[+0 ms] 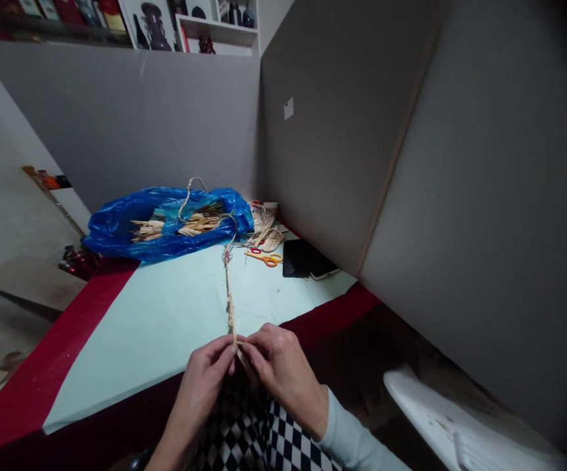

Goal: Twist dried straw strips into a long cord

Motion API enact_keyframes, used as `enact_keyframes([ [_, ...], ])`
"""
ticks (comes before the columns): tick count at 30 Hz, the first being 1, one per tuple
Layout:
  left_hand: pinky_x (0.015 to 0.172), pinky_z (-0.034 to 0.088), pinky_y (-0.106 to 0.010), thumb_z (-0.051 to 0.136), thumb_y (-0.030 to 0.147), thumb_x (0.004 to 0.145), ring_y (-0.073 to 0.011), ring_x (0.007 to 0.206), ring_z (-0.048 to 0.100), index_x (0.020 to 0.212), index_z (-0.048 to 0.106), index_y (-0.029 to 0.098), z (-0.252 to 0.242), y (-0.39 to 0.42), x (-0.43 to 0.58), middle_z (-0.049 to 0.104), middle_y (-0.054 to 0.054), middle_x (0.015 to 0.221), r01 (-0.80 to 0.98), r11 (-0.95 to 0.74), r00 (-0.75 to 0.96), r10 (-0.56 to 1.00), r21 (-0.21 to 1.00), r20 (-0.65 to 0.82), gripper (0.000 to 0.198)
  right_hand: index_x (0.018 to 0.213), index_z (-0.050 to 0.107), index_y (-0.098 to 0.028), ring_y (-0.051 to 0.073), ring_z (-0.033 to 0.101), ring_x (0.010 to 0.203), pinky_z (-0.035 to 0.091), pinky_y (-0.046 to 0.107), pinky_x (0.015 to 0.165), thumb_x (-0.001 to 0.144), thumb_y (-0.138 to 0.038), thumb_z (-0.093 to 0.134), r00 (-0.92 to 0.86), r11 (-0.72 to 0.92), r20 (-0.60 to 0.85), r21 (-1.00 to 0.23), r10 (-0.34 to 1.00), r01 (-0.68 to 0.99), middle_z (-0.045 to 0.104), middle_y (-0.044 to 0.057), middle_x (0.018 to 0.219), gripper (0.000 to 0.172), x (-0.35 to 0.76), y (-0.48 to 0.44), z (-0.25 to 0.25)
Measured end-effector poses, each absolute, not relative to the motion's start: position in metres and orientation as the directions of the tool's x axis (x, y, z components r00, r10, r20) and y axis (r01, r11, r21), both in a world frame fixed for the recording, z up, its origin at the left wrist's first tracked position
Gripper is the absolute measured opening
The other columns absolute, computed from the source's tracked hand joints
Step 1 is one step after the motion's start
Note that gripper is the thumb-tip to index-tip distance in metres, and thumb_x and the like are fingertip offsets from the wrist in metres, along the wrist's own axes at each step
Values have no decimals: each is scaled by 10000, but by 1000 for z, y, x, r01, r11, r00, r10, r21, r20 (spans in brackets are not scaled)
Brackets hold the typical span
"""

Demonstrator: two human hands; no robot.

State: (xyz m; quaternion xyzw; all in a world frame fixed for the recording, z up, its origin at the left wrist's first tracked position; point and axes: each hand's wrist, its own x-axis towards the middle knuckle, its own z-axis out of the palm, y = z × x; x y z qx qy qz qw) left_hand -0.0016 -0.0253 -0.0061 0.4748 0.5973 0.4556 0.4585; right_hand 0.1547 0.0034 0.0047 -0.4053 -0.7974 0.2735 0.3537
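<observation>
A thin straw-coloured braid (pixel 230 297) runs from the far part of the table straight toward me, with loose wispy ends along its side. At its near end my left hand (pixel 207 367) pinches it between thumb and fingers. Close beside it, my right hand (pixel 279 356) is closed on the same end, thumb and forefinger together. Both hands meet just off the table's near edge, above my checkered trousers. Pale strands hang below the fingertips, partly hidden by the hands. The braid's far end reaches a small reddish tangle near the blue bag.
An open blue plastic bag (pixel 116 226) holds bundles of dry straw strips (pixel 200 221). To its right lie orange-handled scissors (pixel 268 260), woven pieces (pixel 272 240) and a black tablet (pixel 299 260). Grey panels (pixel 332 131) enclose the table's back and right. A white chair (pixel 440 418) stands lower right.
</observation>
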Motion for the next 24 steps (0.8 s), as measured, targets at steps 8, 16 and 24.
enact_keyframes([
  [8, 455, 310, -167, 745, 370, 706, -60, 478, 414, 922, 723, 142, -7, -36, 9, 623, 17, 615, -261, 219, -198, 941, 940, -275, 315, 1049, 650, -96, 183, 592, 701, 415, 276, 596, 935, -76, 401, -394, 730, 700, -267, 595, 629, 649, 93, 820, 274, 131, -36, -30],
  [16, 405, 149, -136, 756, 352, 717, 1, 422, 227, 842, 685, 133, -3, -36, -6, 567, 44, 605, -317, 230, -98, 957, 920, -273, 261, 973, 707, -191, 155, 612, 802, 463, 256, 740, 923, -197, 503, -326, 596, 504, -733, 800, 328, 686, 48, 878, 210, 158, -13, 1],
  [24, 446, 124, -154, 777, 608, 567, -27, 427, 232, 713, 628, 165, -6, -34, -14, 395, 84, 522, -202, 325, -183, 914, 924, -362, 489, 990, 742, -152, 164, 640, 772, 452, 254, 737, 859, -194, 527, -446, 517, 340, -771, 828, 372, 740, 68, 904, 255, 147, 70, 10],
])
